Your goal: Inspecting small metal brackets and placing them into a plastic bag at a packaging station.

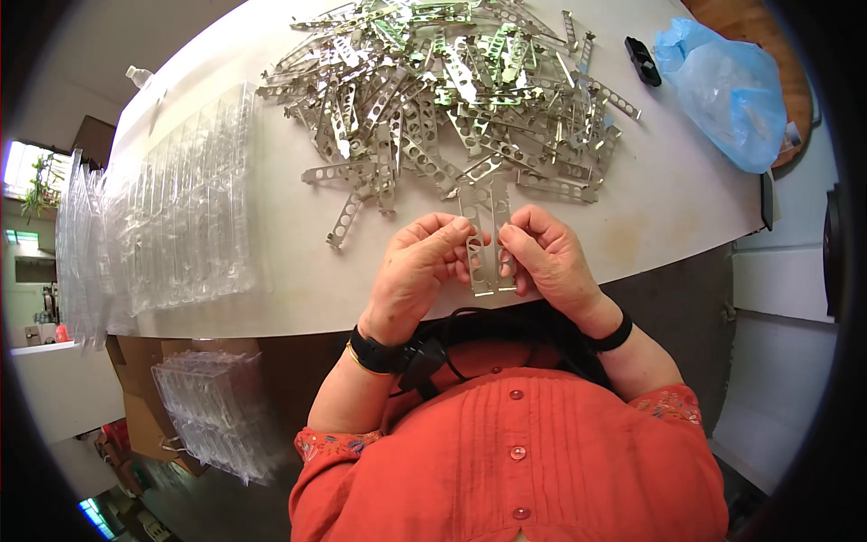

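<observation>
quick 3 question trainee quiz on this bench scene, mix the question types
1. True or false: both hands hold perforated metal strips.
2. Where do the clear plastic trays lie? A) person's left B) person's right C) under the pile
3. Fill in: the bag at the table's far right is ___ in colour.

Key: 1 true; 2 A; 3 blue.

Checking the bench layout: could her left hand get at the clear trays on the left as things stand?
Probably yes, once it lets go: the left hand now shares the metal strips with the right hand, and only bare table lies between it and the clear trays.
</observation>
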`<control>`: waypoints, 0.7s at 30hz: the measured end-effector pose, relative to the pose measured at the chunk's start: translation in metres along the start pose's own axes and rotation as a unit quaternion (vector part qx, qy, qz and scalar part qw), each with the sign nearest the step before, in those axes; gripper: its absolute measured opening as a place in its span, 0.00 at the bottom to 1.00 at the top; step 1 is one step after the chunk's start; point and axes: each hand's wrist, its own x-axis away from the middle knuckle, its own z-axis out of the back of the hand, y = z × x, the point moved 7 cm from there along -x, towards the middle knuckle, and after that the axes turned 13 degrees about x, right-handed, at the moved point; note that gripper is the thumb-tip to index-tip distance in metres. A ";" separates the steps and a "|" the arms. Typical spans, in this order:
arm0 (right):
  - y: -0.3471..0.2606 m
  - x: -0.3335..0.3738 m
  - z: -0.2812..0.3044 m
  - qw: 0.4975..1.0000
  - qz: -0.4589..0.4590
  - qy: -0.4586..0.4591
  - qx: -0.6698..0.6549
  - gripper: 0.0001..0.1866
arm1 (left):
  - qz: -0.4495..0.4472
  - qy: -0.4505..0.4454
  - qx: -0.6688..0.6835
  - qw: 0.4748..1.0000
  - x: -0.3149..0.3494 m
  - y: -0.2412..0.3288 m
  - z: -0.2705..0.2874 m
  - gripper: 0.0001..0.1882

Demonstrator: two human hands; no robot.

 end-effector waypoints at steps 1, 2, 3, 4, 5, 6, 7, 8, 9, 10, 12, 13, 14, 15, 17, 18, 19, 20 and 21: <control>0.001 0.000 0.000 1.000 -0.004 0.000 0.001 0.09 | 0.001 0.005 -0.003 1.000 0.000 0.000 0.000 0.10; 0.001 -0.001 0.000 1.000 -0.007 0.001 0.003 0.09 | 0.002 0.008 -0.001 1.000 0.000 -0.001 0.001 0.10; 0.001 -0.001 0.000 1.000 -0.010 -0.001 0.002 0.09 | 0.002 0.005 0.004 1.000 0.000 -0.002 0.002 0.10; 0.000 -0.002 -0.001 1.000 -0.009 -0.005 0.006 0.09 | 0.003 0.001 0.009 1.000 0.000 -0.002 0.002 0.10; -0.001 -0.002 -0.002 1.000 -0.009 -0.010 0.010 0.09 | 0.004 0.004 0.010 1.000 0.000 -0.002 0.004 0.10; -0.001 -0.002 -0.002 1.000 -0.011 -0.011 0.009 0.09 | 0.003 0.002 0.011 1.000 -0.001 -0.002 0.004 0.10; 0.000 -0.002 -0.002 1.000 -0.013 -0.004 0.009 0.09 | 0.003 -0.001 0.013 1.000 -0.001 -0.003 0.006 0.10; 0.001 -0.001 -0.002 1.000 -0.015 0.003 0.008 0.09 | 0.005 0.002 0.015 1.000 -0.001 -0.005 0.006 0.10; 0.001 0.000 -0.002 1.000 -0.019 0.003 0.008 0.09 | 0.002 -0.001 0.015 1.000 -0.001 -0.005 0.005 0.10; 0.000 0.000 -0.001 1.000 -0.016 0.001 0.013 0.09 | -0.003 -0.004 0.013 1.000 -0.001 -0.004 0.005 0.09; -0.003 0.001 -0.003 1.000 -0.016 -0.001 0.017 0.09 | -0.004 -0.005 0.011 1.000 0.000 -0.002 0.005 0.09; -0.002 0.000 -0.003 1.000 -0.019 0.002 0.015 0.09 | -0.006 -0.006 0.008 1.000 -0.001 -0.003 0.005 0.09; -0.001 0.000 -0.002 1.000 -0.021 0.006 0.012 0.08 | -0.004 -0.003 0.009 1.000 -0.001 -0.003 0.006 0.09; 0.001 -0.001 -0.002 1.000 -0.025 0.004 0.011 0.08 | -0.004 -0.006 0.006 1.000 -0.002 -0.003 0.007 0.09; 0.002 0.000 -0.001 1.000 -0.019 0.011 0.010 0.08 | -0.003 -0.012 0.005 1.000 -0.001 -0.003 0.007 0.10; 0.002 0.000 -0.002 1.000 -0.021 0.011 0.010 0.08 | -0.004 -0.011 0.000 1.000 -0.001 -0.002 0.007 0.10; 0.003 0.000 -0.002 1.000 -0.026 0.010 0.008 0.08 | -0.006 -0.011 -0.005 1.000 -0.001 -0.002 0.006 0.10; 0.004 0.000 -0.002 0.999 -0.032 0.009 0.006 0.07 | -0.005 -0.010 -0.003 1.000 0.000 -0.002 0.006 0.10; 0.004 0.001 -0.001 0.999 -0.034 0.009 0.006 0.07 | -0.003 -0.011 -0.004 1.000 0.002 -0.001 0.004 0.10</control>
